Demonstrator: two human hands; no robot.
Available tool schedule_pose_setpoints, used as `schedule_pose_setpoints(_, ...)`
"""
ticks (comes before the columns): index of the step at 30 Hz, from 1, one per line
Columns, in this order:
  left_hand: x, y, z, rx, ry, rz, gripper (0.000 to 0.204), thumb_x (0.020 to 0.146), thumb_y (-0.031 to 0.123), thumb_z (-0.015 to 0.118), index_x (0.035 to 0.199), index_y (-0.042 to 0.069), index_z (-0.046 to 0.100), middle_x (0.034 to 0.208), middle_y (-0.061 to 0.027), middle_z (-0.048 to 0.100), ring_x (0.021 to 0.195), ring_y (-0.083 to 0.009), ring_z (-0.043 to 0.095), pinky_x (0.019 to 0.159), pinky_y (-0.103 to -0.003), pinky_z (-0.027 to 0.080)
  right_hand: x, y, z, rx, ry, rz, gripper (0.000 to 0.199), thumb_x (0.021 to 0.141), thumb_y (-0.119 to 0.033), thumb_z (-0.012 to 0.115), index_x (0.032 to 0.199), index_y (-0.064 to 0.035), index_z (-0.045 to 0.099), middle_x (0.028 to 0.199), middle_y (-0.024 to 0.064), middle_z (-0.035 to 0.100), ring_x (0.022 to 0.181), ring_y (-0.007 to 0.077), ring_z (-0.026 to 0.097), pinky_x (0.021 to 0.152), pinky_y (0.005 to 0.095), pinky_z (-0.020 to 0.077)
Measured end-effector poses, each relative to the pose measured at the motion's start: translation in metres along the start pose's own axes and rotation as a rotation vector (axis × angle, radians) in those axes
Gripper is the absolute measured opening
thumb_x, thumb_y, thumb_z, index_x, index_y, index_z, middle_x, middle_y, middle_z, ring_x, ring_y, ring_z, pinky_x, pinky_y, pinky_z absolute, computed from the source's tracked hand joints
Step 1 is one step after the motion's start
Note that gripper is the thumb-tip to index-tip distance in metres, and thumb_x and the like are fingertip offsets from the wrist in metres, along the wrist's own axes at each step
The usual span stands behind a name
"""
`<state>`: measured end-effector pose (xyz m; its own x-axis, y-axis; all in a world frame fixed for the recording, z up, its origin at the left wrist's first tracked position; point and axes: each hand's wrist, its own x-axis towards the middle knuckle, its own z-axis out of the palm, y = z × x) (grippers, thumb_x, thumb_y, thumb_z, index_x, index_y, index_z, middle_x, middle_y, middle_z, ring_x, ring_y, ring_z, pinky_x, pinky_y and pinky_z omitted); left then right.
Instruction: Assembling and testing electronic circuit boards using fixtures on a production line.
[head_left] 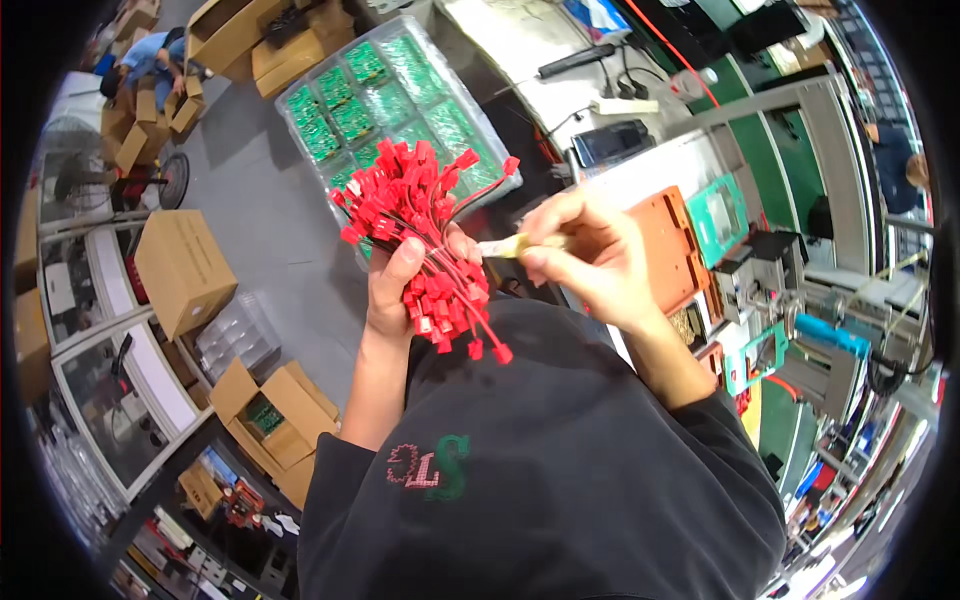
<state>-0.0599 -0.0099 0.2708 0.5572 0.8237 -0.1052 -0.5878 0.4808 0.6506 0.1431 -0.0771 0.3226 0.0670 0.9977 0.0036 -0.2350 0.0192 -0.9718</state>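
My left hand is closed around the middle of a thick bundle of short cables with red plug connectors at both ends. The cables are red and dark, and the plugs fan out above and below my grip. My right hand pinches a small pale, yellowish strip between thumb and fingers. Its whitish tip reaches the bundle's right side, beside my left fingertips. Whether the strip is fastened to the cables I cannot make out.
Ahead stands a clear plastic tray of green circuit boards. A workbench on the right carries an orange-brown fixture, a green frame and a phone-like black device. Cardboard boxes stand left; a person bends over boxes far left.
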Motion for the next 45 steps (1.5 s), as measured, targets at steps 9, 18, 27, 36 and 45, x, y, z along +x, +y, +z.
schedule_pose_setpoints(9, -0.024, -0.014, 0.019, 0.286, -0.053, 0.149, 0.058, 0.099, 0.041, 0.063, 0.131, -0.007, 0.052, 0.101, -0.0161, 0.066, 0.086, -0.0196, 0.066, 0.074, -0.032, 0.056, -0.033, -0.027, 0.008, -0.417, -0.204, 0.150, 0.017, 0.097, -0.007, 0.066, 0.111, 0.0016, 0.061, 0.096, 0.0086, 0.072, 0.084, 0.0105, 0.069, 0.073, 0.0256, 0.0535)
schedule_pose_setpoints(18, -0.035, -0.016, 0.024, 0.412, 0.020, 0.201, 0.043, 0.099, 0.031, 0.067, 0.123, -0.003, 0.057, 0.104, -0.0117, 0.067, 0.091, -0.0186, 0.066, 0.083, -0.033, 0.054, -0.034, -0.027, 0.009, -0.589, -0.249, -0.054, 0.016, 0.094, -0.009, 0.066, 0.103, -0.0017, 0.055, 0.072, 0.0149, 0.064, 0.065, 0.0310, 0.066, 0.058, 0.0386, 0.0489)
schedule_pose_setpoints(27, -0.041, -0.022, 0.028, 0.230, 0.012, 0.111, 0.037, 0.099, 0.020, 0.065, 0.128, -0.001, 0.054, 0.117, -0.0111, 0.064, 0.103, -0.0190, 0.064, 0.091, -0.034, 0.052, -0.044, 0.006, 0.029, -0.520, 0.010, -0.314, 0.015, 0.093, -0.006, 0.069, 0.099, -0.0005, 0.058, 0.080, 0.0153, 0.068, 0.073, 0.0312, 0.071, 0.062, 0.0369, 0.0536)
schedule_pose_setpoints(36, -0.047, -0.033, 0.020, 0.106, 0.042, 0.080, 0.045, 0.103, 0.028, 0.055, 0.139, 0.002, 0.046, 0.126, -0.0146, 0.061, 0.112, -0.0230, 0.064, 0.098, -0.039, 0.053, -0.048, 0.020, 0.037, -0.626, 0.137, -0.540, 0.012, 0.089, 0.003, 0.071, 0.100, 0.0035, 0.068, 0.085, 0.0134, 0.072, 0.071, 0.0197, 0.073, 0.061, 0.0279, 0.0555)
schedule_pose_setpoints(45, -0.044, -0.028, 0.027, 0.010, 0.010, -0.133, 0.034, 0.102, 0.032, 0.052, 0.113, 0.001, 0.057, 0.104, -0.0103, 0.065, 0.098, -0.0224, 0.065, 0.090, -0.040, 0.054, -0.057, 0.027, 0.048, -0.370, 0.369, -0.524, 0.007, 0.093, 0.004, 0.066, 0.100, 0.0034, 0.067, 0.084, 0.0096, 0.073, 0.068, 0.0124, 0.069, 0.062, 0.0264, 0.0550)
